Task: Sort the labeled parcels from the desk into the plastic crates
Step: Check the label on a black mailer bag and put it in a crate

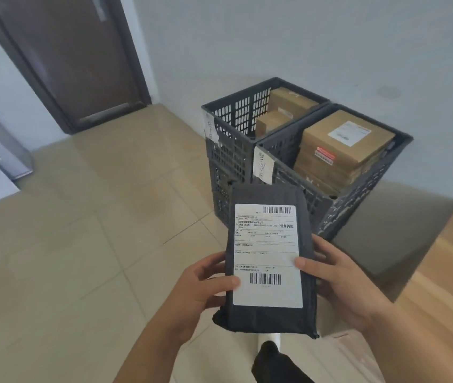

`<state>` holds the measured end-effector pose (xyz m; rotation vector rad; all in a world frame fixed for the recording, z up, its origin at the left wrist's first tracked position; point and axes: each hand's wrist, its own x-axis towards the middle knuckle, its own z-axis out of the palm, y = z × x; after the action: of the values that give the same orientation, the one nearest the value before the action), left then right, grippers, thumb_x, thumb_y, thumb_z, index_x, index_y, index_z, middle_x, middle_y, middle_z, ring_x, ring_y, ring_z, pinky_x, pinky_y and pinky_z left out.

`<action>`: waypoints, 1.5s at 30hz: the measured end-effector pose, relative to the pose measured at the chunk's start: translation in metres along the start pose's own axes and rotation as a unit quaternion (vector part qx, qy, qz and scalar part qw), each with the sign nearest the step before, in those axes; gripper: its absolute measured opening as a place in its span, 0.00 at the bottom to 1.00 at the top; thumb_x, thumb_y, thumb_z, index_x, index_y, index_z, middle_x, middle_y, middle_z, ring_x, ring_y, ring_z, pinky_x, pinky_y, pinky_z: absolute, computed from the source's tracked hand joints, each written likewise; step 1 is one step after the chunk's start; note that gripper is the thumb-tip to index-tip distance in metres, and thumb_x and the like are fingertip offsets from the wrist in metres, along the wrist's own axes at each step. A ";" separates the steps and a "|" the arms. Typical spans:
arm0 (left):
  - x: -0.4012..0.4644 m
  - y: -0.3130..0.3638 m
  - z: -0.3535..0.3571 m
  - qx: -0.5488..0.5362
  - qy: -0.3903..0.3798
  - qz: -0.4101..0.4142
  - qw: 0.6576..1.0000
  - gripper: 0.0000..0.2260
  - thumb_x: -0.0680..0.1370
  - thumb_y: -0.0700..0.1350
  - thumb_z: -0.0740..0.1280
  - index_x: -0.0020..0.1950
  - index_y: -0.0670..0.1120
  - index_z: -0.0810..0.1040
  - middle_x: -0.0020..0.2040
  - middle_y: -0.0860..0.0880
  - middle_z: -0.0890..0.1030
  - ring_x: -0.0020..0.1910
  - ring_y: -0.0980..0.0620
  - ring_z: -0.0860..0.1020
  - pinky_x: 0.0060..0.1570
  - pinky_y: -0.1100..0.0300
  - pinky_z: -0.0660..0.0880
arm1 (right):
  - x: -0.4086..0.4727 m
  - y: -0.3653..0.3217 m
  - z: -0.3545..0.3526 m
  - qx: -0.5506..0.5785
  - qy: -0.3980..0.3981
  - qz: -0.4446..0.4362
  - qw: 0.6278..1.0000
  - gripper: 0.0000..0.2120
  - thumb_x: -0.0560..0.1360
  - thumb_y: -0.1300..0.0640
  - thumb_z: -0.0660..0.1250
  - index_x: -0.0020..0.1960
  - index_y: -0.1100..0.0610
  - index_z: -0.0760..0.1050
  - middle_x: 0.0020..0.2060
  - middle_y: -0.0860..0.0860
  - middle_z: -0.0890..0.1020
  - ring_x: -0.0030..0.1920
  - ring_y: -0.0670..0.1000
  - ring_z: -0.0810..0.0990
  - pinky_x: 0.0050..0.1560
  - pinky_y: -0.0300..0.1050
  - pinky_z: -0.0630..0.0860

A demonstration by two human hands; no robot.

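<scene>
Probably mailroom: parcel-filled crates (236, 150)

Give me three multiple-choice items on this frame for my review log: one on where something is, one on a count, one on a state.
1. Where are the crates?
A. on the desk
B. on the floor by the wall
C. in front of the door

2. How many barcodes show on the held parcel's label?
A. one
B. two
C. four

3. How is the dark parcel held?
A. by both hands
B. by the right hand only
C. it lies on the floor

Answers:
1 B: the near crate and the far crate stand side by side on the tiled floor against the wall.
2 B: the label has one barcode at the top and one lower down.
3 A: the left hand and the right hand grip the parcel at its sides, thumbs on the label.
</scene>
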<state>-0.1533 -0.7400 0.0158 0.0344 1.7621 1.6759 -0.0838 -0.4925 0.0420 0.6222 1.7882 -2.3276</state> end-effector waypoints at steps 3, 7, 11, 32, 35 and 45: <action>0.028 0.013 -0.021 -0.007 0.025 -0.005 1.000 0.27 0.69 0.49 0.74 0.68 0.51 0.79 0.60 0.51 0.86 0.58 0.47 0.84 0.51 0.53 0.81 | 0.047 -0.011 0.009 -0.003 -0.016 0.013 1.000 0.23 0.75 0.62 0.71 0.68 0.47 0.75 0.57 0.52 0.87 0.54 0.54 0.87 0.51 0.50 0.80; 0.079 0.044 -0.044 -0.011 0.044 -0.001 0.999 0.27 0.69 0.48 0.74 0.69 0.50 0.78 0.61 0.52 0.86 0.59 0.48 0.84 0.52 0.54 0.80 | 0.119 -0.037 0.016 -0.005 -0.037 0.017 0.999 0.27 0.72 0.61 0.73 0.70 0.48 0.75 0.58 0.53 0.87 0.57 0.57 0.87 0.58 0.58 0.80; 0.143 0.090 -0.062 0.001 0.030 -0.006 1.000 0.30 0.67 0.48 0.76 0.70 0.49 0.77 0.62 0.49 0.85 0.60 0.46 0.84 0.54 0.50 0.81 | 0.187 -0.075 0.012 0.010 -0.035 0.006 0.999 0.24 0.74 0.63 0.72 0.67 0.48 0.77 0.57 0.53 0.87 0.55 0.57 0.87 0.56 0.57 0.82; 0.469 0.251 -0.164 0.061 -0.080 -0.043 0.994 0.30 0.70 0.48 0.78 0.71 0.52 0.74 0.58 0.50 0.86 0.57 0.50 0.85 0.52 0.51 0.84 | 0.462 -0.182 0.022 0.053 0.092 0.008 0.994 0.26 0.72 0.61 0.73 0.70 0.51 0.76 0.58 0.52 0.87 0.57 0.57 0.87 0.62 0.61 0.78; 0.521 0.280 -0.187 0.076 -0.140 -0.046 0.986 0.25 0.74 0.44 0.76 0.69 0.51 0.75 0.58 0.49 0.86 0.56 0.50 0.86 0.49 0.53 0.84 | 0.497 -0.200 0.034 0.059 0.138 0.005 0.989 0.25 0.73 0.60 0.73 0.69 0.49 0.77 0.58 0.52 0.87 0.58 0.57 0.86 0.64 0.65 0.76; 0.657 0.360 -0.246 0.071 -0.267 -0.048 0.960 0.31 0.69 0.44 0.77 0.71 0.47 0.75 0.60 0.44 0.85 0.54 0.45 0.86 0.46 0.57 0.82 | 0.595 -0.258 0.079 0.066 0.246 -0.022 0.967 0.24 0.76 0.64 0.71 0.70 0.49 0.76 0.58 0.51 0.87 0.57 0.55 0.86 0.59 0.59 0.80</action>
<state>-0.9268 -0.5874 0.0173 0.4197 1.4382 1.3084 -0.7322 -0.4134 0.0477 1.2905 1.8442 -2.4927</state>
